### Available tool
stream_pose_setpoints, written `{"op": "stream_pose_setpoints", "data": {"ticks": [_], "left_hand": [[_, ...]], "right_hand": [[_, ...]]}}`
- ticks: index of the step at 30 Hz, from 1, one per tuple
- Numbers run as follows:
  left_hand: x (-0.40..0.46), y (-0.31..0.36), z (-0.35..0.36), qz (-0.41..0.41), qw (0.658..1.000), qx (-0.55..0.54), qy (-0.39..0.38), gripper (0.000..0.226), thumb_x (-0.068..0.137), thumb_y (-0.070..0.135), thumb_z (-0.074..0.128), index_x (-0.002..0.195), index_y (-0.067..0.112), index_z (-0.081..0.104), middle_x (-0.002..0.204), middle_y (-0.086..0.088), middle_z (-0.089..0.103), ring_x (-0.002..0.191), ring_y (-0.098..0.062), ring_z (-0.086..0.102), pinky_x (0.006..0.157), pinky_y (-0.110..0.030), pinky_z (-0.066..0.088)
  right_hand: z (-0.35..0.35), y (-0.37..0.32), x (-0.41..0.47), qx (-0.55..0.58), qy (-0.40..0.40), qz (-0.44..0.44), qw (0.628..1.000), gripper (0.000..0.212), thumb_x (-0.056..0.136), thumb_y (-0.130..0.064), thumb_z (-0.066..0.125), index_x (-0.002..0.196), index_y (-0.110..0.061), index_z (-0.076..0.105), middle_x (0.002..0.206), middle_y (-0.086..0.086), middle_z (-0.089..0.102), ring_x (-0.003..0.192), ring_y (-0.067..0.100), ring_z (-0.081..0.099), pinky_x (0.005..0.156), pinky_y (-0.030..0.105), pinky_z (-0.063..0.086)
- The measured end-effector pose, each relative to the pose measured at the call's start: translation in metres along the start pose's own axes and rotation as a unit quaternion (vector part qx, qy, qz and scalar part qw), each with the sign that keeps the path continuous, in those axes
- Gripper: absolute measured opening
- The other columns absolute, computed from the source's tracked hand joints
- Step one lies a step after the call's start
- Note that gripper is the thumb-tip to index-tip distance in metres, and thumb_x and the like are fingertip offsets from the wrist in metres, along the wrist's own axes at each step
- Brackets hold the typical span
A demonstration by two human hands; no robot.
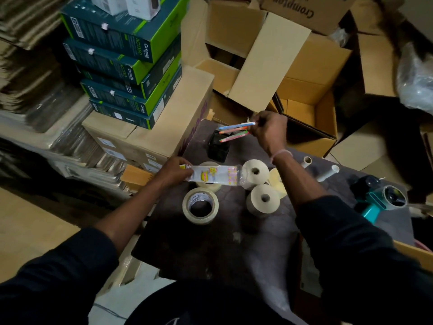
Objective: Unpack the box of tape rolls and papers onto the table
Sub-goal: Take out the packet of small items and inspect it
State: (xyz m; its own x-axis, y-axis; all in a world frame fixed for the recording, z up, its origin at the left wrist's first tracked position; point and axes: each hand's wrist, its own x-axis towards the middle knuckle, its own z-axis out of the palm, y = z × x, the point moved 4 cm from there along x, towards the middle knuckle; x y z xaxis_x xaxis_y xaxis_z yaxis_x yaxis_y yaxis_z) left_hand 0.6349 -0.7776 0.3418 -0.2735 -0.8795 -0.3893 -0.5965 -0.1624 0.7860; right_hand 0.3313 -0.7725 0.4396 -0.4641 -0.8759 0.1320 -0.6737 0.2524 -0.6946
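your left hand is pinching the near end of a clear printed packet, holding it level just above the tape rolls. your right hand is gripping 3 thin coloured pens over a small black holder at the far edge of the table. the packet is looking light, limp and slippery, so you are better off supporting it from beneath near its middle. the pens are appearing stiff and light; a grip near their middle should suit. already sitting on the table are a clear tape roll and 2 pale paper rolls, close together. open room is lying toward you on the dark top; the left edge is dropping off just beside the tape roll. a teal tape dispenser is crowding the right side.
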Motion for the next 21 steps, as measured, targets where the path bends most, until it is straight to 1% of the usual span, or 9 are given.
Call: {"op": "stream_pose_setpoints", "data": {"ticks": [2,5,8,10,12,15,18,20,21], "left_hand": [[-0.002,0.003,0.004,0.007,1.0,0.016,-0.007,0.023,0.079,0.005,0.072,0.102,0.003,0.072,0.09,-0.009,0.066,0.081,-0.019,0.061,0.054,-0.021,0.048],[-0.007,0.0,0.003,0.013,1.0,0.013,-0.005,0.022,0.082,0.004,0.071,0.104,0.004,0.071,0.093,-0.01,0.067,0.082,-0.02,0.063,0.058,-0.025,0.049],[-0.014,-0.008,-0.001,0.01,1.0,0.008,-0.008,0.021,0.081,0.006,0.07,0.103,0.007,0.071,0.096,-0.011,0.069,0.082,-0.022,0.064,0.06,-0.03,0.053],[-0.017,-0.012,-0.002,0.009,1.0,0.0,-0.005,0.02,0.08,0.007,0.069,0.1,0.01,0.071,0.095,-0.01,0.07,0.08,-0.02,0.065,0.061,-0.032,0.054],[-0.02,-0.013,-0.004,0.013,1.0,-0.004,-0.004,0.02,0.08,0.007,0.069,0.099,0.011,0.072,0.095,-0.01,0.071,0.081,-0.02,0.065,0.062,-0.034,0.055],[-0.023,-0.01,-0.001,0.018,1.0,-0.008,-0.005,0.021,0.082,0.004,0.068,0.102,0.007,0.071,0.096,-0.009,0.07,0.085,-0.019,0.065,0.068,-0.034,0.055],[-0.025,-0.004,0.005,0.024,0.999,-0.021,-0.006,0.024,0.082,0.0,0.067,0.105,0.004,0.071,0.099,-0.012,0.07,0.089,-0.02,0.065,0.072,-0.035,0.056],[-0.027,-0.001,0.007,0.033,0.999,-0.031,-0.003,0.024,0.081,0.0,0.068,0.104,0.005,0.071,0.102,-0.013,0.071,0.093,-0.021,0.065,0.081,-0.042,0.057],[-0.029,0.001,0.009,0.038,0.999,-0.039,-0.001,0.022,0.082,0.0,0.068,0.103,0.006,0.071,0.102,-0.013,0.072,0.093,-0.02,0.065,0.083,-0.042,0.057]], "right_hand": [[0.019,-0.01,0.007,-0.078,-0.029,-0.018,0.996,0.01,0.074,-0.007,0.074,0.082,-0.012,0.072,0.082,0.012,0.072,0.078,0.028,0.069,0.075,0.04,0.06],[0.042,-0.02,0.009,-0.178,-0.076,-0.054,0.98,0.01,0.077,-0.005,0.072,0.087,-0.007,0.071,0.087,0.017,0.069,0.083,0.034,0.068,0.072,0.036,0.056],[0.063,-0.016,0.013,-0.208,-0.108,-0.069,0.97,0.01,0.08,-0.005,0.07,0.088,-0.009,0.074,0.089,0.016,0.072,0.086,0.034,0.07,0.067,0.028,0.049],[0.074,-0.013,0.013,-0.196,-0.129,-0.076,0.969,0.012,0.082,-0.006,0.069,0.091,-0.01,0.076,0.09,0.015,0.074,0.087,0.032,0.071,0.068,0.026,0.048],[0.08,-0.009,0.014,-0.161,-0.148,-0.07,0.973,0.016,0.084,-0.008,0.07,0.098,-0.008,0.078,0.095,0.015,0.076,0.091,0.031,0.072,0.077,0.031,0.055],[0.079,-0.001,0.017,-0.116,-0.14,-0.047,0.982,0.024,0.084,-0.011,0.07,0.107,-0.009,0.078,0.104,0.013,0.077,0.098,0.029,0.072,0.087,0.033,0.056],[0.068,0.008,0.017,-0.074,-0.107,-0.03,0.991,0.021,0.083,-0.01,0.068,0.101,-0.006,0.078,0.102,0.012,0.077,0.096,0.025,0.072,0.086,0.032,0.056],[0.052,0.01,0.009,-0.027,-0.092,-0.012,0.995,0.014,0.083,-0.015,0.068,0.091,-0.007,0.076,0.092,0.011,0.076,0.084,0.017,0.068,0.082,0.034,0.058],[0.041,0.008,0.001,-0.006,-0.087,-0.011,0.996,0.016,0.082,-0.023,0.068,0.084,-0.009,0.073,0.084,0.011,0.074,0.076,0.016,0.065,0.078,0.039,0.059]]}}
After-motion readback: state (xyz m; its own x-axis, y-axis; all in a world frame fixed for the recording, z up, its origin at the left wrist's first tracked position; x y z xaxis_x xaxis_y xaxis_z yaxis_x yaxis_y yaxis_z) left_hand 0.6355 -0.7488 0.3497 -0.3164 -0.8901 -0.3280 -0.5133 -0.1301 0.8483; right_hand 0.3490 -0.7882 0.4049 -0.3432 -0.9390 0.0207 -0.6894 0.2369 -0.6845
